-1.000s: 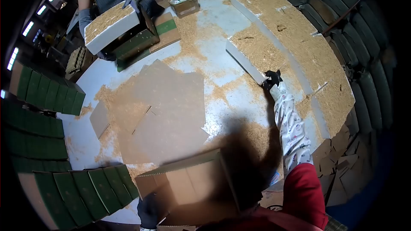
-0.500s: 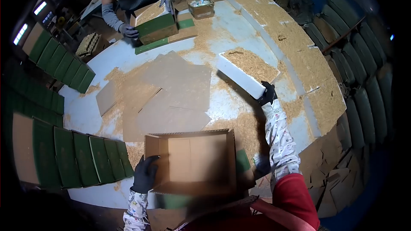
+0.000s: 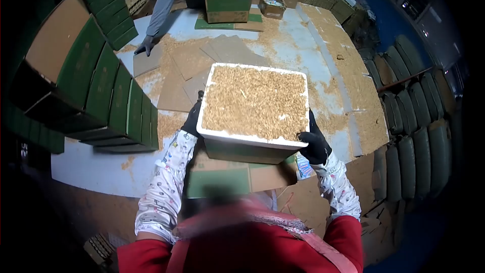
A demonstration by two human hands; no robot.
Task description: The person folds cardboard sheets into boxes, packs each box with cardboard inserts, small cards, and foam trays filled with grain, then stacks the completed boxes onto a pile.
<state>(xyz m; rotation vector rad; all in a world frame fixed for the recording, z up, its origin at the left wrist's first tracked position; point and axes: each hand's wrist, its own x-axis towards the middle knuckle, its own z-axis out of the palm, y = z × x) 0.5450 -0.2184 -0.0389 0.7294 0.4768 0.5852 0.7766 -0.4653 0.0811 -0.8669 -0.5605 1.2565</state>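
Note:
A white foam box (image 3: 252, 139) filled with chaff-like husk (image 3: 255, 101) is directly in front of me, between my hands. Its lower part is hidden, with the green and brown carton (image 3: 247, 152) showing right beneath the rim. My left hand (image 3: 194, 117), black-gloved, is closed on the left side of the foam box, its fingers partly hidden behind the wall. At the near right corner, my right hand (image 3: 316, 141) grips the rim with the thumb on top. Green-and-brown cardboard flaps (image 3: 222, 181) lie below the carton, at the table's near edge.
Stacked green cartons (image 3: 96, 86) line the left side. Brown cardboard sheets (image 3: 189, 60) lie mid-table amid scattered husk. Husk-topped foam boxes (image 3: 353, 86) run along the right edge. Across the table, a co-worker's gloved hand (image 3: 145, 45) touches a sheet, beside another carton (image 3: 227, 10).
The foam box moved from the table's right side to over the carton. My left hand went from the carton's edge to the foam box. The co-worker's arm reached toward the sheets.

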